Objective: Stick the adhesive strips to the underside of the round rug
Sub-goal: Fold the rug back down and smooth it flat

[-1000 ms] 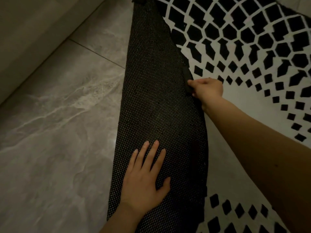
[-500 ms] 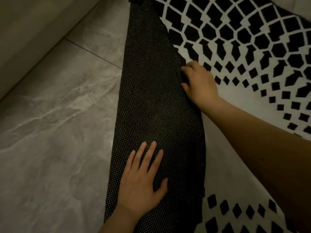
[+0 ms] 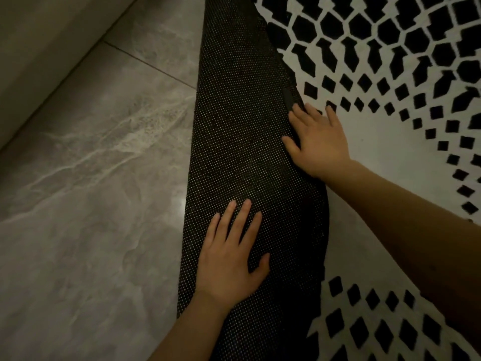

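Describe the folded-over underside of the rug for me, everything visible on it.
The rug underside is a black backing covered in fine pale dots, folded over onto the patterned top face as a long flap that narrows toward the far end. It lies fairly flat between the grey floor tiles and the black-and-white pattern. The left hand rests flat on its near part. The right hand presses its right edge, just below a dark adhesive strip.

The rug point(image 3: 377, 157) lay on the floor point(image 3: 91, 178), its left edge folded over onto itself, underside point(image 3: 239, 142) up. An adhesive strip point(image 3: 288, 96) sat on the fold's right edge, farther off than both hands.
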`<move>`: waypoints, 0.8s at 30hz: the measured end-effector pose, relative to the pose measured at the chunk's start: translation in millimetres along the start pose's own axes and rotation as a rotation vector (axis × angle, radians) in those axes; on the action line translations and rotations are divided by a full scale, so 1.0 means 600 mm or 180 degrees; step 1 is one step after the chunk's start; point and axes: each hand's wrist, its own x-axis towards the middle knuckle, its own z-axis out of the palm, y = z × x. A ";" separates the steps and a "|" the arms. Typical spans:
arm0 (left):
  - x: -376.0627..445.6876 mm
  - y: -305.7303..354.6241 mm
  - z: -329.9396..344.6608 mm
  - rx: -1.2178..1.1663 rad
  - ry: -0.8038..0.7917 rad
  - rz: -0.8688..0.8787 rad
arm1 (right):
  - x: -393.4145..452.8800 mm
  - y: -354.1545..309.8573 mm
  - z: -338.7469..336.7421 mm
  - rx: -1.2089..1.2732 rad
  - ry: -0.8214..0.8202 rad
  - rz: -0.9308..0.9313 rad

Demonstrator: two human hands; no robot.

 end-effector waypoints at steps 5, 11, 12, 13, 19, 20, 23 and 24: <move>0.001 -0.001 0.002 0.0020 0.0002 0.0005 | -0.039 -0.010 0.012 0.0206 0.0178 0.0182; 0.000 -0.001 0.001 0.0032 0.0009 0.0008 | -0.047 0.012 0.027 0.0337 -0.0375 0.0015; 0.000 0.000 0.001 0.0029 0.0015 0.0001 | -0.049 0.014 0.029 0.0338 -0.0346 -0.0011; 0.000 -0.001 0.001 0.0023 0.0012 -0.0001 | -0.050 0.013 0.031 0.0360 -0.0205 -0.0005; -0.001 -0.001 0.002 -0.0021 0.0022 0.0005 | -0.087 0.011 0.046 0.0610 0.0097 0.0210; 0.000 -0.001 0.001 -0.0017 0.0021 0.0010 | -0.089 0.013 0.049 0.0576 0.0042 0.0214; 0.001 -0.001 0.003 -0.0017 0.0021 0.0025 | -0.087 0.014 0.048 0.0643 0.0001 0.0307; 0.000 -0.001 0.004 -0.0030 0.0017 0.0025 | -0.091 0.013 0.043 0.0784 0.0016 0.0363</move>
